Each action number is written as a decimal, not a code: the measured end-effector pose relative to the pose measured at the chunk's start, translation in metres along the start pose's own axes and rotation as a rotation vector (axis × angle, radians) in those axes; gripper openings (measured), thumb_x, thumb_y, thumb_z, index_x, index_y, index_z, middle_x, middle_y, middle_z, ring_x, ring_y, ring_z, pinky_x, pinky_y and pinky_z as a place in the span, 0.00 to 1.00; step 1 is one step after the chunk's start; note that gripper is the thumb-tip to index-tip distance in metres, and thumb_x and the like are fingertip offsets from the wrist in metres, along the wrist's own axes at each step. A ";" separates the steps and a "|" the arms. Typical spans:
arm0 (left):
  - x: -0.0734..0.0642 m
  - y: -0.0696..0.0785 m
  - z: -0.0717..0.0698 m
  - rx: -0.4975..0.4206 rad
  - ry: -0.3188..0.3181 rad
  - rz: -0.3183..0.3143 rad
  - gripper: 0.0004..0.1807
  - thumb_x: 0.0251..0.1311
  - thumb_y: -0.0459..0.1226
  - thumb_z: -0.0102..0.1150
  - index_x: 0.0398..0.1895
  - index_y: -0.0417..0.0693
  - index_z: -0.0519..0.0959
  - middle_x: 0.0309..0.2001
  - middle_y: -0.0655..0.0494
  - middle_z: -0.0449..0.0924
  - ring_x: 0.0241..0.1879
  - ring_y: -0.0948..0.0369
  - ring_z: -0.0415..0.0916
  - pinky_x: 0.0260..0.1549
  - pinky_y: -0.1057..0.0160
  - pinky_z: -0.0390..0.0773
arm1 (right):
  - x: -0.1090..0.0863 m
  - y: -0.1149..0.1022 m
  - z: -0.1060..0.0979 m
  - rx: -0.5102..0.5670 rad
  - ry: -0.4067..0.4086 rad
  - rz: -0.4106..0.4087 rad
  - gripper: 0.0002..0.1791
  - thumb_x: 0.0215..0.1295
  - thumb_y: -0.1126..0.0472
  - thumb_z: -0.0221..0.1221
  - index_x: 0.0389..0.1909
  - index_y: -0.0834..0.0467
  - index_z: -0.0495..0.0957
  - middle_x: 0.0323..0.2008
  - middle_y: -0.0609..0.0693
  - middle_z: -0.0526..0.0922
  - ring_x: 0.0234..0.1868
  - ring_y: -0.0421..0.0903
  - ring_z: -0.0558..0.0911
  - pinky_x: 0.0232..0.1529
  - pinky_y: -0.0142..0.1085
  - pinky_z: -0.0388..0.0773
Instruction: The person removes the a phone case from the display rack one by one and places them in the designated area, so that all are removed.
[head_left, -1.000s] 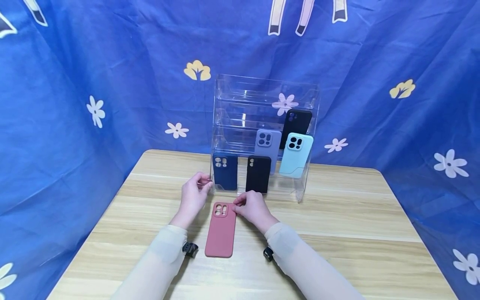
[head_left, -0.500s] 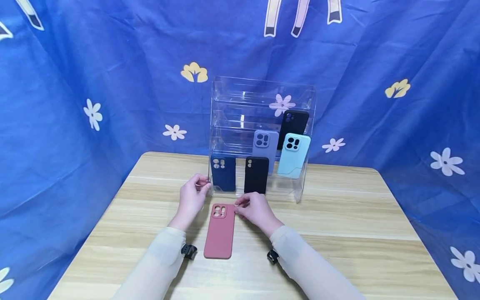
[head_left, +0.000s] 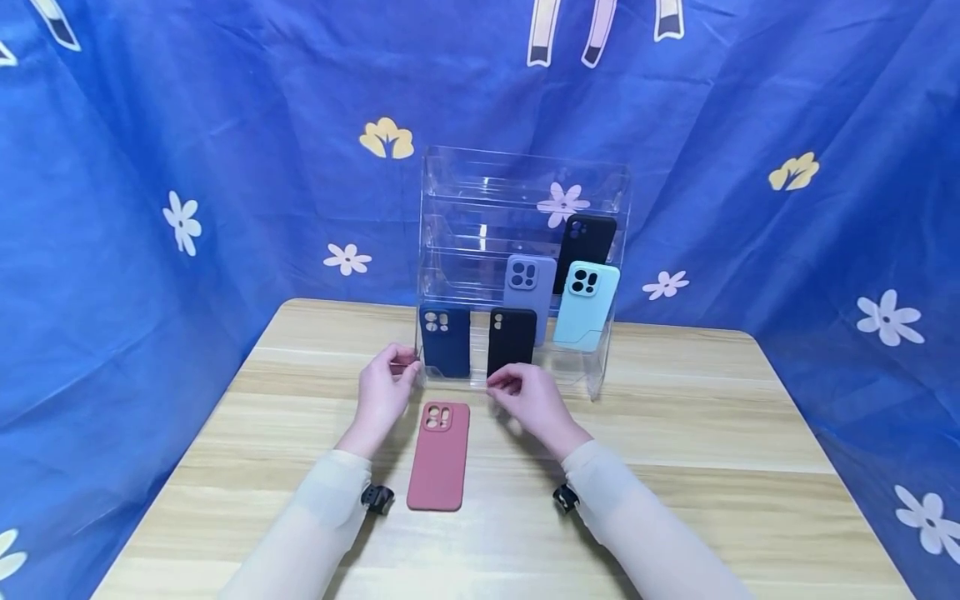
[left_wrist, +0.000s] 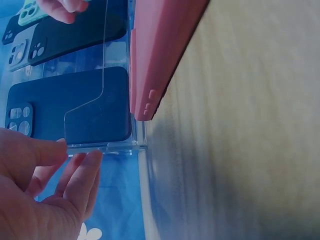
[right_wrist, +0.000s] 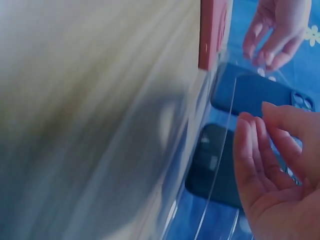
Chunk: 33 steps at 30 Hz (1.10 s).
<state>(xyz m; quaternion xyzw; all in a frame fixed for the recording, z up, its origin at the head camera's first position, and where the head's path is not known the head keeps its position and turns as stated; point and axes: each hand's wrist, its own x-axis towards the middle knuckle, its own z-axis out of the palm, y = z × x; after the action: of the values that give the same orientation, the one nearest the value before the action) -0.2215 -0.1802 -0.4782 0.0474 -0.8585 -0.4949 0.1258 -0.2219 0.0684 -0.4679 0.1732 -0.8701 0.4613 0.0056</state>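
Note:
My left hand point(head_left: 384, 392) pinches the lower left side edge of a clear acrylic display rack point(left_wrist: 100, 149) between thumb and fingers. In front of the rack's lowest tier, my right hand point(head_left: 536, 404) has its fingers loosely bent and holds nothing; a gap shows between thumb and fingertips in the right wrist view. A dusty-pink phone case point(head_left: 438, 467) lies on the table between my forearms, camera cutouts toward the rack. On the lowest tier stand a navy phone case point(head_left: 447, 346) at left and a black phone case point(head_left: 512, 337), its lower end behind my right hand.
Higher on the rack stand a lavender phone case point(head_left: 531, 279), a light-blue phone case point(head_left: 587, 312) and another black phone case point(head_left: 590, 237), all toward the right. A blue patterned cloth point(head_left: 262, 167) hangs behind the wooden table point(head_left: 712, 433) and at both sides.
My right hand has let go of the pink case's upper right corner and moved right and up toward the rack. The left hand stays at the rack's edge; the pink case lies still.

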 end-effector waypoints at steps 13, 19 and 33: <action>0.000 -0.001 0.001 -0.066 -0.010 -0.038 0.13 0.68 0.30 0.62 0.53 0.38 0.81 0.55 0.38 0.84 0.54 0.44 0.85 0.51 0.57 0.88 | 0.009 0.004 -0.026 0.028 0.204 -0.039 0.06 0.63 0.66 0.70 0.41 0.59 0.88 0.33 0.49 0.89 0.33 0.40 0.85 0.36 0.27 0.85; -0.001 -0.003 -0.005 -0.064 0.013 -0.052 0.13 0.66 0.30 0.63 0.52 0.39 0.82 0.54 0.40 0.85 0.53 0.45 0.86 0.52 0.55 0.87 | 0.017 0.001 -0.034 0.028 0.262 -0.085 0.07 0.64 0.67 0.69 0.43 0.58 0.87 0.37 0.51 0.89 0.35 0.43 0.86 0.38 0.29 0.86; 0.001 -0.001 -0.002 -0.090 -0.009 -0.032 0.14 0.66 0.31 0.63 0.54 0.40 0.82 0.55 0.40 0.85 0.51 0.45 0.86 0.49 0.57 0.89 | 0.037 -0.007 -0.065 0.013 0.407 -0.152 0.13 0.64 0.67 0.69 0.49 0.59 0.86 0.49 0.54 0.84 0.45 0.52 0.86 0.46 0.44 0.89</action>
<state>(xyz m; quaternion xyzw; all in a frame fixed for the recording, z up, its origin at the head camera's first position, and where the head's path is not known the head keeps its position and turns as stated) -0.2224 -0.1826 -0.4785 0.0533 -0.8349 -0.5353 0.1160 -0.2641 0.1056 -0.4187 0.1414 -0.8325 0.4906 0.2150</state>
